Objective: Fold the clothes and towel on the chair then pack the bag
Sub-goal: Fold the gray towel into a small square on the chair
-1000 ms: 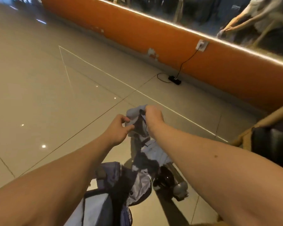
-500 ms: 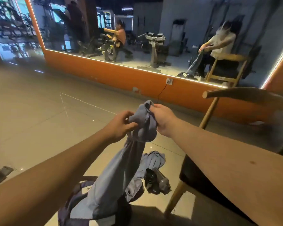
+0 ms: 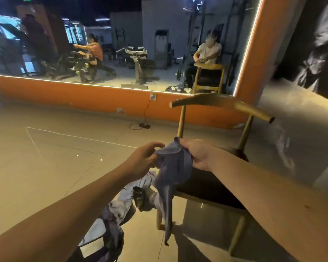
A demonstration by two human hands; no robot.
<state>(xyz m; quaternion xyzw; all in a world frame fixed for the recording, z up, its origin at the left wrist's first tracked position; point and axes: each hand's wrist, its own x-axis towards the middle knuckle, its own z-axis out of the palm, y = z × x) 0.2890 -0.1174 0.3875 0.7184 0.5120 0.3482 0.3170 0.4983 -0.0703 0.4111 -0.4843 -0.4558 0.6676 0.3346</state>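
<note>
A blue-grey garment point(image 3: 173, 173) hangs in the air in front of the chair, its tail dangling down past the seat edge. My right hand point(image 3: 197, 155) pinches its top corner. My left hand point(image 3: 143, 160) touches the cloth's left edge with curled fingers; whether it grips is hard to tell. The wooden chair point(image 3: 221, 103) with a dark seat point(image 3: 206, 184) stands at the right. A blue and white bag point(image 3: 106, 229) lies on the floor below my left arm. Another pale garment point(image 3: 138, 186) lies crumpled on the floor.
A dark bottle point(image 3: 142, 198) lies on the floor beside the chair's front leg. An orange wall with a large mirror point(image 3: 121, 53) runs along the back. A cable and power adapter point(image 3: 144, 126) lie by the wall. Tiled floor extends to the left.
The view has swung up and right from the floor to the chair. The garment has been lifted off the bag and now hangs over the chair's front edge.
</note>
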